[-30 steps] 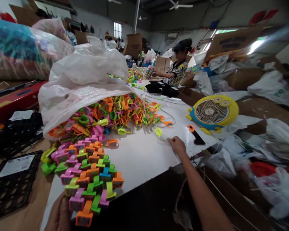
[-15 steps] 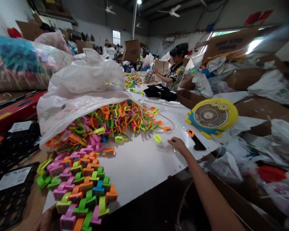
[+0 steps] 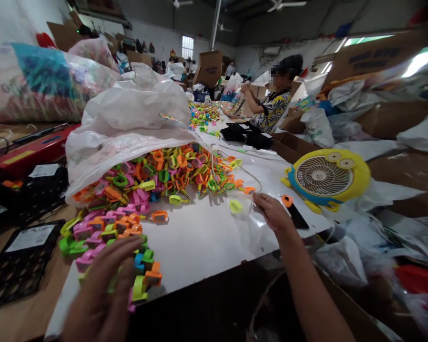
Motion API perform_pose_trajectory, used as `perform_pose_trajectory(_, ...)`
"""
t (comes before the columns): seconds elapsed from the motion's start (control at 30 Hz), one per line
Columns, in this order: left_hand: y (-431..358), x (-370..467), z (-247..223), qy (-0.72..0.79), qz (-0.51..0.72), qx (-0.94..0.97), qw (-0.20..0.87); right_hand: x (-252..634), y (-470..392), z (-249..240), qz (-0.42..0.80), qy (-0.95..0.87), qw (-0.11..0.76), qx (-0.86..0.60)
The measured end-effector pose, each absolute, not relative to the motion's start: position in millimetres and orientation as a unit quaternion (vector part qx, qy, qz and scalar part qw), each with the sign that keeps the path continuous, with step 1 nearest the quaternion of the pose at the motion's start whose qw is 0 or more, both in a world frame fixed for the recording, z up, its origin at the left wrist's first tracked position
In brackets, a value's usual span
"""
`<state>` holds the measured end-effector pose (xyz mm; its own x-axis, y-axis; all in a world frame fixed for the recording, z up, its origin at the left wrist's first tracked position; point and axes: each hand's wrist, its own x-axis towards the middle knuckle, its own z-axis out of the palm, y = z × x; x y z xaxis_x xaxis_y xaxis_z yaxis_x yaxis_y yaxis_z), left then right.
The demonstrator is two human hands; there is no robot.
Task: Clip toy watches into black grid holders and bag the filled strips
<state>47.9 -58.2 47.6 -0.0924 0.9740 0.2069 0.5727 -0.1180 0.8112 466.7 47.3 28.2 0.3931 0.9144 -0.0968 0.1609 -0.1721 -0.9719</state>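
1. Dozens of toy watches [image 3: 123,225], mixed in colour, stand in close rows at the near left of the table [image 3: 192,247]. The tight packing probably lets neighbours keep one another upright.
2. Orientation: the block's long axis appears to run from far left towards the near edge, slanting right. Visible displays mostly face the near side, with strap loops behind or above.
3. Left hand [image 3: 100,289]: over the near part of the rows, blurred. A gap shows between thumb and fingers; contact with the watches cannot be confirmed. The placement looks suited to steadying the block.
4. Right hand [image 3: 273,213]: fingers together, apparently clamped on the edge of clear film [image 3: 253,225]. This seems to keep the film from sliding. Its long axis cannot be told.
5. A yellow-green watch [image 3: 236,205] lies just left of the right hand, at the film.
6. Farther out, a loose pile [image 3: 178,166] spills from the mouth of a white sack [image 3: 128,111].
7. Right side: a yellow and blue fan [image 3: 321,175], grille turned towards the work area.
8. Left side: black trays [image 3: 17,280], bearing white labels.
9. Far side: a person [image 3: 274,107] with raised hands.
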Motion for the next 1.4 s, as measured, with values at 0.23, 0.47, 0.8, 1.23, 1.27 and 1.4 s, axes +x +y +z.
perform_pose_trajectory(0.23, -38, 203, 15, 0.494, 0.28, 0.415, 0.711, 409, -2, 38, 0.436, -0.463, 0.489, -0.597)
perform_pose_trajectory(0.47, -12, 210, -16, 0.449, 0.398, 0.317, 0.734, 389, -34, 9, 0.45, -0.498, 0.402, -0.623)
perform_pose_trajectory(0.8, -16, 216, -26, 0.475, 0.379, 0.303, 0.734, 378, -47, -6, 0.461, -0.459, 0.416, -0.636)
perform_pose_trajectory(1.23, -24, 206, -31, 0.522, 0.407, 0.345, 0.666, 362, -63, -10, 0.289, -0.557, 0.385, -0.677)
perform_pose_trajectory(1.27, -25, 207, -28, 0.521, 0.412, 0.355, 0.658, 357, -64, -8, 0.302, -0.578, 0.375, -0.659)
perform_pose_trajectory(1.4, -30, 208, -17, 0.524, 0.424, 0.394, 0.625, 347, -66, -1, 0.377, -0.585, 0.346, -0.629)
